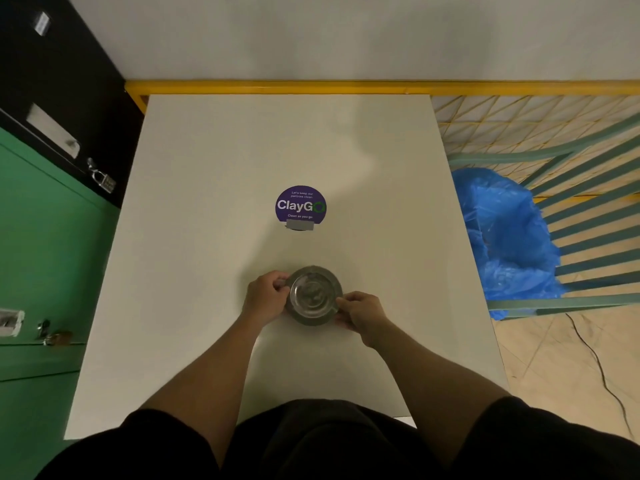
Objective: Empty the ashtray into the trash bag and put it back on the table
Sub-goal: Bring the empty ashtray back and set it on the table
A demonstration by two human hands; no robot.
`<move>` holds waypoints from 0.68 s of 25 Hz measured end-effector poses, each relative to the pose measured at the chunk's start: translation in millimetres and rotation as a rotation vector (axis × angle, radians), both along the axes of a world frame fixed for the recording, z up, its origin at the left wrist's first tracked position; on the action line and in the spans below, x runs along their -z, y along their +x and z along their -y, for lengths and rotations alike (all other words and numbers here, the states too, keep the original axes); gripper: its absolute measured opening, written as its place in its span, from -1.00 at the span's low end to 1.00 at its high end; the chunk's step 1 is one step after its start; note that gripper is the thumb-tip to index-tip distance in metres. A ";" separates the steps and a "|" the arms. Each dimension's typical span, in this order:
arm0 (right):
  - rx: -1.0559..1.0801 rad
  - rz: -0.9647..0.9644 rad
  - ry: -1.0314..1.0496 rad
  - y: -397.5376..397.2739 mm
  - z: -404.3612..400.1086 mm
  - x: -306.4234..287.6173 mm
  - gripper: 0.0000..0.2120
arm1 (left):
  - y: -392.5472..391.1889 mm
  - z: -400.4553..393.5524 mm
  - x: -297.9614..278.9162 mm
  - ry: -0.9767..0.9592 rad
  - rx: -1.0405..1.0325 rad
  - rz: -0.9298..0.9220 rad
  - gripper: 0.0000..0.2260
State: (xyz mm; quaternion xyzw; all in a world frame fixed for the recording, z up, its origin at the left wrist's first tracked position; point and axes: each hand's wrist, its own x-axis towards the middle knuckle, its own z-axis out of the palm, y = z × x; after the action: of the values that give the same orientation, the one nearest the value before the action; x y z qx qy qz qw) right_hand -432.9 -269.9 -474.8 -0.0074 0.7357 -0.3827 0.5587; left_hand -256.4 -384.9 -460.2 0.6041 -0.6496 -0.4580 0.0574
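- my left hand (265,295) pinches the left rim of the ashtray (313,295), fingers curled closed on the metal edge.
- my right hand (360,314) grips the rim at the lower right, thumb on top and fingers tucked below, closed on it as well.
- the ashtray is round, so it has no long axis to speak of; its open bowl faces straight up at me and the rim looks level.
- it is over the near middle of the white table (207,237); whether its base touches the surface or sits just above it i cannot tell.
- the bowl looks shiny; i cannot tell whether anything lies in it.
- beyond the ashtray, well apart from it, a round purple sticker (300,206) reading "claygo" lies flat at the table's centre.
- the blue trash bag (509,237) hangs open just beside the table's right edge, draped in a teal slatted chair (588,216).
- green cabinets (45,237) with padlocks stand along the left side of the table.
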 end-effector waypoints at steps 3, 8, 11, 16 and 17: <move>0.010 -0.022 0.013 3.8 0.3 -0.2 -0.96 | 1.0 -0.3 1.3 -0.034 0.012 0.010 -0.76; -0.015 -0.127 0.043 2.3 7.8 -7.7 -0.96 | 5.9 -1.4 -0.8 0.075 -0.010 -0.016 -0.85; -0.092 -0.260 0.078 -1.2 17.4 -15.5 -0.96 | 9.3 -8.6 1.0 0.150 -0.033 -0.029 -0.90; -0.158 -0.343 0.035 -9.0 35.0 -26.4 -0.91 | 16.9 -15.0 0.9 0.261 -0.062 0.025 -0.92; -0.146 -0.352 0.027 -11.7 36.1 -28.9 -0.86 | 18.9 -12.4 -0.4 0.272 -0.057 0.041 -0.90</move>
State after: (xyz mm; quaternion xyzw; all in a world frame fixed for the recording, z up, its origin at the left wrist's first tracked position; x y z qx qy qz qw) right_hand -444.6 -305.9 -445.9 -0.1200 0.8248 -0.3242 0.4475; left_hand -237.5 -372.5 -459.8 0.6339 -0.5649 -0.5277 -0.0254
